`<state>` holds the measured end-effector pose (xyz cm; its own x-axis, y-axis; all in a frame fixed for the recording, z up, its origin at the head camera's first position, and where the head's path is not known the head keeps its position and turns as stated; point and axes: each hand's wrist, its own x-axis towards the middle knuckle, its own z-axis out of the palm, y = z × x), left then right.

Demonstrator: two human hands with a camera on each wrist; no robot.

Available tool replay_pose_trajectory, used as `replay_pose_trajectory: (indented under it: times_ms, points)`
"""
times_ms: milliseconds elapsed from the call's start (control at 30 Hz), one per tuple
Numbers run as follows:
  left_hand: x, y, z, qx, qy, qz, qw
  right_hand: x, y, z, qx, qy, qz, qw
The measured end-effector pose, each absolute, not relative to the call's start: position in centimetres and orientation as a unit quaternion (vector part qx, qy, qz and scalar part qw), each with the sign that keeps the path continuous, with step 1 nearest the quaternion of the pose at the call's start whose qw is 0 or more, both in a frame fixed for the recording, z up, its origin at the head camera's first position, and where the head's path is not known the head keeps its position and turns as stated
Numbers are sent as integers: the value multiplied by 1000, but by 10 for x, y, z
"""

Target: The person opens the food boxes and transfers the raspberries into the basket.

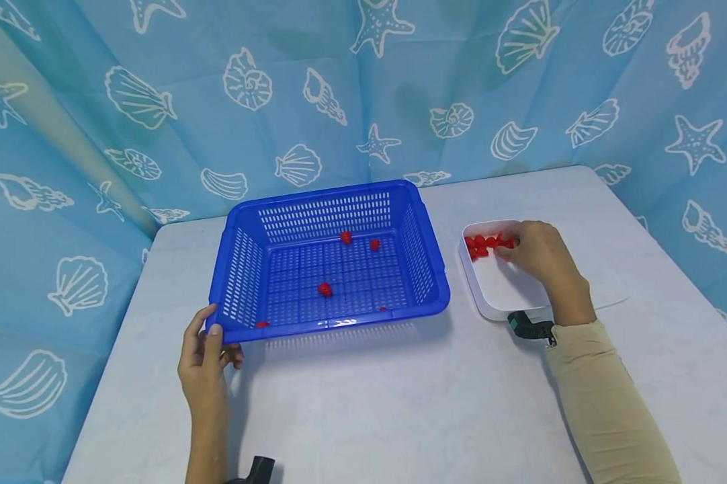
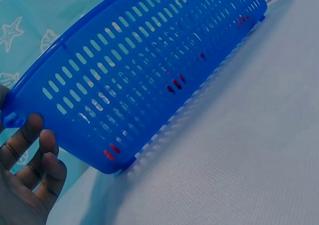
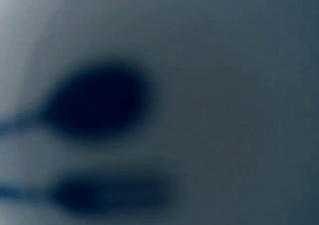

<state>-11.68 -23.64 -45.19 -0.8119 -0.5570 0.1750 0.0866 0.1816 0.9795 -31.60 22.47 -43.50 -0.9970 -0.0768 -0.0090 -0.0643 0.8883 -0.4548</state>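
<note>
My left hand [image 1: 205,366] holds the near left corner of a blue slotted plastic basket [image 1: 333,327], thumb at the rim. In the left wrist view its fingers [image 2: 49,141] curl beside the basket's outer wall. Small red berries [image 1: 324,289] lie scattered on the basket floor; others show through the slots. On the right, my right hand [image 1: 541,252] reaches into a shallow white container [image 1: 476,286]. Its thumb and fingers pinch at a red berry among a cluster of red berries [image 1: 477,246] at the container's far left; the fingertips are partly hidden.
A white cloth covers the table [image 1: 363,403]. Behind it hangs a blue curtain [image 1: 339,81] with white shell prints. The right wrist view is blurred, with a dark spoon shape [image 3: 102,100] and a fork shape [image 3: 112,192] on a grey surface.
</note>
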Motion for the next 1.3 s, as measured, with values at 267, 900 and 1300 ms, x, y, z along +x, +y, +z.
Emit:
replay_pose_trajectory:
  times_ms: [267, 900, 1300]
  points:
    - [-118, -237, -454, 164, -725, -613, 268, -315, 225, -432, -35, 971, -235, 7]
    - [-117, -239, -457, 166, -727, -611, 266, -297, 216, -394, -55, 956, -287, -34]
    - [-118, -241, -458, 160, -729, -612, 262, -274, 198, -369, -113, 943, -299, -89]
